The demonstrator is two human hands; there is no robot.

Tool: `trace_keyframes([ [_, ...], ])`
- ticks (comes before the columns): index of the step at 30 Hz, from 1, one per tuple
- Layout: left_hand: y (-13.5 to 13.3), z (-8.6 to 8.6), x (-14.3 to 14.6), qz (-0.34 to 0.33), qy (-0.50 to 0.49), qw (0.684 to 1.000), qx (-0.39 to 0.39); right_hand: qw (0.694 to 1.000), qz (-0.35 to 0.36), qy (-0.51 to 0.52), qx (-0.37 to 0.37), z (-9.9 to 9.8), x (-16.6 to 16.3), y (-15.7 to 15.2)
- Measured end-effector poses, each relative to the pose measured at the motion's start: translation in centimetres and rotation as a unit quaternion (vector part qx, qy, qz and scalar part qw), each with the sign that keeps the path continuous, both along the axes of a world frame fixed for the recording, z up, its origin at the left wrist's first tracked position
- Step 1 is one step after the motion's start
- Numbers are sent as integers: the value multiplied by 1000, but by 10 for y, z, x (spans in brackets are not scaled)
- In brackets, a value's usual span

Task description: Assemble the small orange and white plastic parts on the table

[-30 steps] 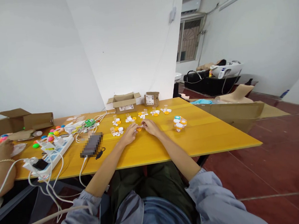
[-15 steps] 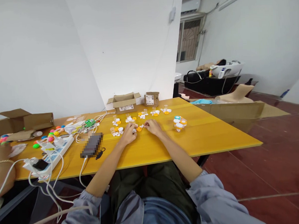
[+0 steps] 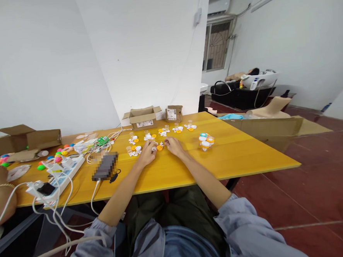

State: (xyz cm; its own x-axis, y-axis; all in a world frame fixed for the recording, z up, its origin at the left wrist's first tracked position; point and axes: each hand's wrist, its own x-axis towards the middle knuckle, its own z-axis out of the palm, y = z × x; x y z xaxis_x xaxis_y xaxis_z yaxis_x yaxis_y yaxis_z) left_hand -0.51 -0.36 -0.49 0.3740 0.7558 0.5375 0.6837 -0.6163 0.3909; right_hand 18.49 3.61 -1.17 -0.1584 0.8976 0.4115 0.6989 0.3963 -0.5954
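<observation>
Orange disc (image 3: 160, 148): one, flanked by left hand (image 3: 148, 153), right hand (image 3: 174, 145); both curled; whether gripping, cannot tell; labelled boxes (image 3: 145, 123): two

Cartons (image 3: 143, 121) behind small parts (image 3: 138, 148) on the table (image 3: 168, 171), power strip (image 3: 71, 173) left.

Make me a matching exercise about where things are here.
1. Round orange plastic piece
2. Orange-, white- and teal-topped plastic cluster
3. White plastic power strip
4. White-labelled open brown cardboard box

A. By the white wall
B. Between the left hand and right hand
C. Left, holding plugs
D. Apart on the yellow table's right

1-B; 2-D; 3-C; 4-A
</observation>
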Motion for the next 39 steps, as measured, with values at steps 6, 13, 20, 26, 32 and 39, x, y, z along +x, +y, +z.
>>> trace_keyframes([
  [6,5,-5,-2,52,-49,997,-9,998,21,62,-26,-5,0,10],
  [13,9,-9,-6,58,-69,995,-43,991,76,98,-38,-11,-8,13],
  [20,9,-9,-6,45,-75,995,-53,986,116,108,-47,-10,-13,11],
  [26,10,-8,-5,45,-72,995,-54,982,150,105,-42,-6,-14,6],
  [32,9,-8,-4,41,-72,994,-66,983,133,120,-41,-7,-15,4],
  [39,7,-6,-3,26,-67,996,-61,980,141,138,-9,-13,-14,8],
])
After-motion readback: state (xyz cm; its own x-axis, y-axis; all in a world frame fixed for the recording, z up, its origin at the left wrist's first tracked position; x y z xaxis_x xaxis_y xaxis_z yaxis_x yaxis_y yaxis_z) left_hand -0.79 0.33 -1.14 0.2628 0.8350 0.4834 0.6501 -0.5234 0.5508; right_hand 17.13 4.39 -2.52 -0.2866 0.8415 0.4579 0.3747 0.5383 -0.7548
